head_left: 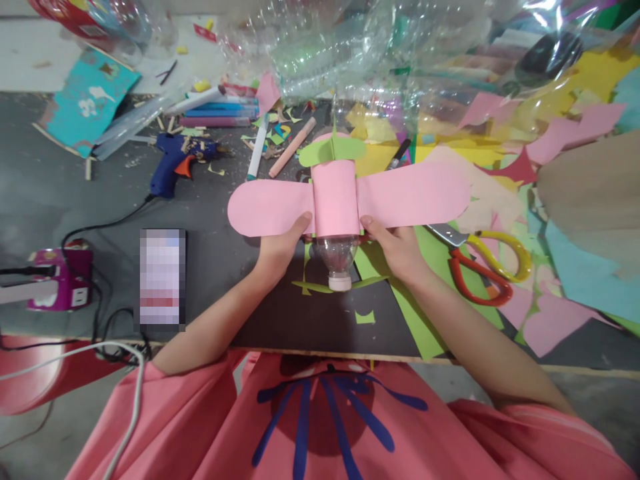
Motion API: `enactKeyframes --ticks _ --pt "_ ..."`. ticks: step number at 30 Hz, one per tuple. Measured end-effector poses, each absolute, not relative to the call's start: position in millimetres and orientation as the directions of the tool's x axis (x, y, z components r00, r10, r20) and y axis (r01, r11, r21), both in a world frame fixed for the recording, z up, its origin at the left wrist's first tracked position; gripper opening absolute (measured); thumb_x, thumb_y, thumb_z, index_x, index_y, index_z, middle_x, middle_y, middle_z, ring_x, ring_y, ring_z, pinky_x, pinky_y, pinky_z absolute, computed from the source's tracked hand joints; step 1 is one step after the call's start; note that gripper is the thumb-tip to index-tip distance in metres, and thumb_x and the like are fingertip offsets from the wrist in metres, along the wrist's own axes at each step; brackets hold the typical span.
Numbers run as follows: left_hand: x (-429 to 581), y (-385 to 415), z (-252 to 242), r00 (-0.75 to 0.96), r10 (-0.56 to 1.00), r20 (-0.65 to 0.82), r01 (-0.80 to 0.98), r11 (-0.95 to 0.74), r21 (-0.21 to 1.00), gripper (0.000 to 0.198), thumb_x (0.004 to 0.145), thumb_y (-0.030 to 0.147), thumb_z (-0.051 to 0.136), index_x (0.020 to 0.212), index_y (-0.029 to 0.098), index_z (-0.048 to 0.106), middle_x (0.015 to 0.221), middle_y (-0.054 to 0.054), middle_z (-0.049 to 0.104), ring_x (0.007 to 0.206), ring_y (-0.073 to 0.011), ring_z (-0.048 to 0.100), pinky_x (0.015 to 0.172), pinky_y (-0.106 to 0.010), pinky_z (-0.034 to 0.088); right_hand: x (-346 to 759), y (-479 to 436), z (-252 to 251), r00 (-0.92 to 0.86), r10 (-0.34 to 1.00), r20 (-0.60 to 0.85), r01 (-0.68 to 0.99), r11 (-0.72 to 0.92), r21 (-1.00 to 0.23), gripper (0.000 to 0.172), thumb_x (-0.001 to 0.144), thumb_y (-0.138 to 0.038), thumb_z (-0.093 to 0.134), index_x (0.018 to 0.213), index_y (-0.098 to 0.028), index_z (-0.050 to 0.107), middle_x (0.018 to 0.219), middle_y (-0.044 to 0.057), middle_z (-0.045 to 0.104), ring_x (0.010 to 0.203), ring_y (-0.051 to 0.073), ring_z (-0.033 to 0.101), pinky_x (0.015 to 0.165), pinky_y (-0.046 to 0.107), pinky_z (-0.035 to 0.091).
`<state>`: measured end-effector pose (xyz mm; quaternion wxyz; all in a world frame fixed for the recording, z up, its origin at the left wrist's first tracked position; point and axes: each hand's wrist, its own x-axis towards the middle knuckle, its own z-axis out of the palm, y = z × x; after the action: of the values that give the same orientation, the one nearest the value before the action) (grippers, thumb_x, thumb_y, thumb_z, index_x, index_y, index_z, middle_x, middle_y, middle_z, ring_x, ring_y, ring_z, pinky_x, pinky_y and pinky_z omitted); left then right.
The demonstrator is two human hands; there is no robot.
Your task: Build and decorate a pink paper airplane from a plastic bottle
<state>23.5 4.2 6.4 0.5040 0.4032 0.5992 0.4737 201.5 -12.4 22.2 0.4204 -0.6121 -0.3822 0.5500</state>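
Between my hands is a toy plane [336, 200] made from a clear plastic bottle wrapped in pink paper. Two rounded pink wings stick out at its sides, and green paper tail pieces [333, 152] sit at the far end. The pale bottle cap [340, 281] points toward me. My left hand [284, 248] grips the plane at the root of the left wing, thumb on top, fingers hidden underneath. On the other side, my right hand [395, 247] pinches the right wing's root the same way. A narrow green paper strip [340, 285] shows around the cap.
A blue glue gun [173, 163], a phone [161, 277] and a purple power socket [63, 279] are at the left. Scissors [483, 267] lie right among paper scraps. Markers [220, 113] and clear plastic bottles [350, 47] fill the back. A white cable [137, 393] hangs front left.
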Motion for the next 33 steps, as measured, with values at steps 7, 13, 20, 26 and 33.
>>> enactKeyframes --ticks 7,13,20,26,33 --pt "24.3 3.6 7.5 -0.224 0.953 -0.204 0.016 0.213 0.977 0.037 0.06 0.043 0.074 0.083 0.016 0.061 0.092 -0.009 0.068 0.098 -0.0203 0.063 0.097 -0.035 0.05 201.3 -11.7 22.1 0.1 0.936 -0.337 -0.042 -0.335 -0.941 0.037 0.067 -0.046 0.07 0.091 -0.018 0.066 0.089 0.005 0.07 0.073 0.016 0.065 0.063 0.032 0.058" --pt "23.8 3.0 5.6 -0.213 0.952 -0.218 0.03 0.229 0.973 0.036 0.063 0.046 0.073 0.079 0.017 0.059 0.086 -0.008 0.067 0.098 -0.0218 0.063 0.097 -0.038 0.05 200.9 -11.7 22.4 0.106 0.929 -0.355 -0.046 -0.352 -0.935 0.041 0.065 -0.049 0.071 0.091 -0.018 0.066 0.091 0.005 0.071 0.073 0.017 0.066 0.062 0.031 0.059" --pt "22.7 3.8 3.4 -0.188 0.96 -0.207 0.042 0.218 0.975 0.036 0.064 0.047 0.072 0.079 0.017 0.06 0.084 -0.008 0.067 0.095 -0.0218 0.064 0.094 -0.038 0.052 201.2 -11.9 22.4 0.105 0.929 -0.354 -0.012 -0.355 -0.935 0.037 0.067 -0.047 0.068 0.09 -0.018 0.067 0.092 0.006 0.072 0.076 0.018 0.067 0.065 0.032 0.059" --pt "23.5 3.4 4.7 -0.215 0.951 -0.223 0.013 0.232 0.973 0.039 0.063 0.044 0.074 0.088 0.016 0.061 0.102 -0.012 0.068 0.103 -0.0219 0.063 0.101 -0.039 0.047 201.8 -12.2 22.9 0.111 0.944 -0.311 0.016 -0.315 -0.949 0.034 0.068 -0.048 0.068 0.088 -0.019 0.068 0.089 0.006 0.072 0.077 0.018 0.066 0.068 0.032 0.059" --pt "24.5 3.3 5.6 -0.236 0.943 -0.234 0.02 0.246 0.969 0.041 0.061 0.043 0.075 0.088 0.015 0.062 0.102 -0.013 0.068 0.106 -0.0229 0.063 0.104 -0.039 0.046 202.2 -12.8 18.5 0.091 0.939 -0.331 -0.03 -0.329 -0.944 0.04 0.068 -0.051 0.069 0.091 -0.019 0.067 0.092 0.006 0.071 0.075 0.017 0.066 0.066 0.033 0.06"
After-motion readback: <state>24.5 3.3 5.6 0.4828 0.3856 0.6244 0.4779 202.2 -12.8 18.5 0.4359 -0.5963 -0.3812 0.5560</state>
